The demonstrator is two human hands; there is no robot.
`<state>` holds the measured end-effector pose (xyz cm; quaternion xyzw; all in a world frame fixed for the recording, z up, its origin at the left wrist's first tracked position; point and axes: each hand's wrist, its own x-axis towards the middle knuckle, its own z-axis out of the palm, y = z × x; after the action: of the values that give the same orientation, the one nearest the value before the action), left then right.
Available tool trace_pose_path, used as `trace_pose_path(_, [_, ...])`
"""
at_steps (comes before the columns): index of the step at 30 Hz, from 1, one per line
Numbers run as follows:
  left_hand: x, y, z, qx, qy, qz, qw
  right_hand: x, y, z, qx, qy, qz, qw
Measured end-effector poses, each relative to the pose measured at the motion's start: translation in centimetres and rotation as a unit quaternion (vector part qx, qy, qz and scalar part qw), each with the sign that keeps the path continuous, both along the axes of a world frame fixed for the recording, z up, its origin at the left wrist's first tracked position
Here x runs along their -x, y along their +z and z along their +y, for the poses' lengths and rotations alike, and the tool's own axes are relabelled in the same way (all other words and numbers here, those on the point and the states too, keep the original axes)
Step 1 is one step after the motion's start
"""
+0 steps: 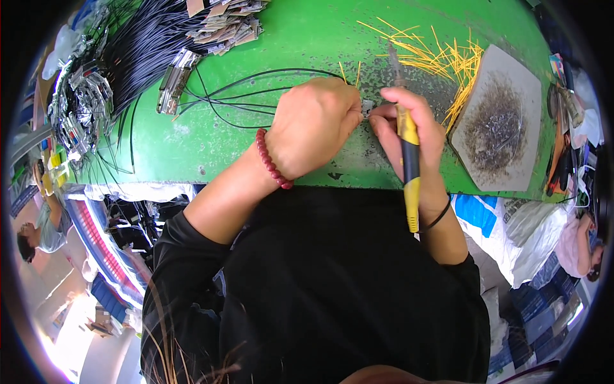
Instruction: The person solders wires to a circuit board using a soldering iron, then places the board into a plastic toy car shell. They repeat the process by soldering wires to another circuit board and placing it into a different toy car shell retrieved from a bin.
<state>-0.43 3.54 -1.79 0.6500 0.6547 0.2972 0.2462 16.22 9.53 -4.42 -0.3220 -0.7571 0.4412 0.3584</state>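
Note:
My left hand [316,121] is closed, knuckles up, over the ends of thin black cables [249,99] that loop out to its left. Short yellow wires [350,75] stick up just beyond its fingers. A soldering iron [410,169] with a yellow and black handle lies in my right hand [419,131], its metal shaft pointing away up the table. The right thumb and fingertips also come together close to a small grey piece [367,107] between the hands. What exactly the fingertips pinch there is hidden.
The green table [211,150] carries a shiny metal part [177,82], a black cable bundle [144,48], metal-ended pieces [80,112] and stacked flat pieces [233,22]. Loose yellow wires [448,57] lie beside a scorched grey board [502,121] on the right. Other people sit at both sides.

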Motion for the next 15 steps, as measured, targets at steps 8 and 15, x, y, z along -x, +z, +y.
trace_pose_path(8, [-0.6, -0.2, 0.1, -0.008, 0.027, 0.007, 1.000, -1.0, -0.2, 0.8, -0.063, -0.013, -0.028, 0.998])
trace_pose_path(15, [-0.8, 0.1, 0.5, 0.008, 0.032, 0.047, 0.998, -4.2, 2.3, 0.0, 0.105, -0.033, -0.001, 0.994])
